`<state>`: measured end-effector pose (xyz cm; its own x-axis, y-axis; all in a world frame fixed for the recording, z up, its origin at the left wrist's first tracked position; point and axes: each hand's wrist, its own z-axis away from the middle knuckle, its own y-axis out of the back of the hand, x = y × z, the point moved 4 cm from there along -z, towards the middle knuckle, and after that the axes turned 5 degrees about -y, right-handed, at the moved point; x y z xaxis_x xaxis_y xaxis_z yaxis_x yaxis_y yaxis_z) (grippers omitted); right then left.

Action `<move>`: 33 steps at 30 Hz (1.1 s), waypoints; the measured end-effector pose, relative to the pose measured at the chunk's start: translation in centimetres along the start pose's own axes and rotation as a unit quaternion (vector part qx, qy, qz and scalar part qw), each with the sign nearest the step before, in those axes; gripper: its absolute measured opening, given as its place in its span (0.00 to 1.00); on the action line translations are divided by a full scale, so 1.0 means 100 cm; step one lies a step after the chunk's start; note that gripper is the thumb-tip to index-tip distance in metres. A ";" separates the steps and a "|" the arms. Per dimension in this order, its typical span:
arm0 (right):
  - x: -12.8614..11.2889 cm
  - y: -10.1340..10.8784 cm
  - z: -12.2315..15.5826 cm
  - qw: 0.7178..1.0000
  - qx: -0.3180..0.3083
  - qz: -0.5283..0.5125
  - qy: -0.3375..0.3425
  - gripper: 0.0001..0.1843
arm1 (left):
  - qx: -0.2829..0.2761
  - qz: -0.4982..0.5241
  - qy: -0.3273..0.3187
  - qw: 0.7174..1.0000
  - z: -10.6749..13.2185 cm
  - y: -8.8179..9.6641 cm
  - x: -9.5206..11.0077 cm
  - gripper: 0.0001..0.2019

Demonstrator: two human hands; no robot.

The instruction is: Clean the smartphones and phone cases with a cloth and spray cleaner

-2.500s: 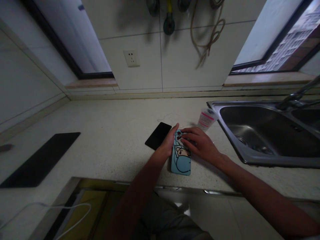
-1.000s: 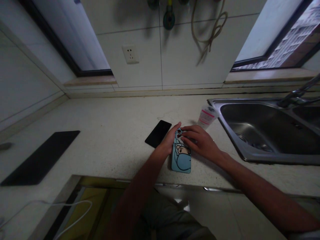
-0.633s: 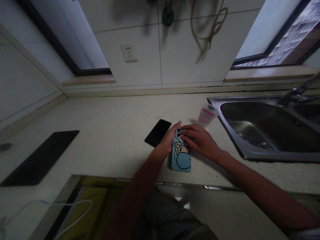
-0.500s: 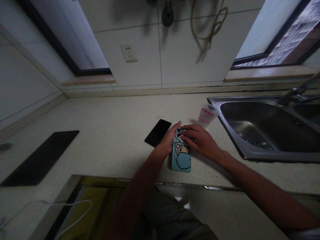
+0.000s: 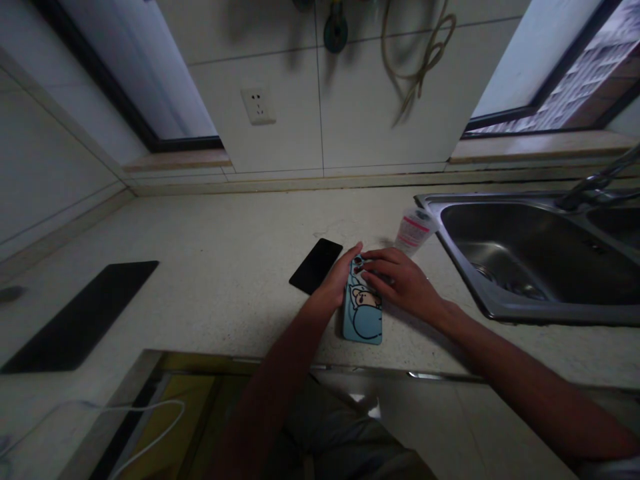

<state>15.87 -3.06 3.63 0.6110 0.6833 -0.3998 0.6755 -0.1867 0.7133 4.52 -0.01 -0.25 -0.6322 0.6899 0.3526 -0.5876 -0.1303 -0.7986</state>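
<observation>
A light blue phone case (image 5: 363,320) with a cartoon figure lies face down on the pale countertop (image 5: 225,267), near its front edge. My left hand (image 5: 336,283) rests against the case's left side, thumb at the upper corner. My right hand (image 5: 400,280) lies over the case's upper end with the fingers curled and pressing on the camera area. A black phone (image 5: 317,266) lies flat just left of my left hand, apart from the case.
A small clear cup with a pink label (image 5: 414,230) stands by the steel sink (image 5: 525,260) at the right, tap (image 5: 595,183) behind it. A black mat (image 5: 80,313) lies at the left. A white cable (image 5: 125,427) hangs below. A wall socket (image 5: 258,105) sits above.
The view has drifted slightly since 2.5 s ago. Both hands stay on the blue case in the same place, with the right fingers shifting only a little.
</observation>
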 end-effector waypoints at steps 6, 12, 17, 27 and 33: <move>-0.001 0.000 -0.001 1.000 -0.003 0.001 0.005 0.09 | -0.023 -0.008 -0.006 1.000 -0.003 0.000 0.001 0.22; 0.001 -0.001 0.000 1.000 -0.008 0.002 0.002 0.09 | -0.019 -0.006 0.001 1.000 -0.003 0.000 0.000 0.22; 0.001 -0.001 0.000 1.000 -0.006 0.003 0.004 0.09 | -0.016 -0.012 0.004 1.000 0.001 -0.003 0.000 0.22; 0.000 0.000 0.001 1.000 -0.004 0.003 0.008 0.10 | -0.005 -0.010 -0.002 1.000 -0.001 0.000 0.000 0.20; 0.002 -0.001 0.001 1.000 -0.005 0.003 0.002 0.10 | -0.009 0.000 0.002 1.000 -0.002 -0.001 0.000 0.20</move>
<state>15.91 -2.97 3.43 0.6134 0.6849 -0.3931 0.6677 -0.1840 0.7213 4.67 0.14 -0.30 -0.6300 0.6934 0.3498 -0.5786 -0.1185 -0.8070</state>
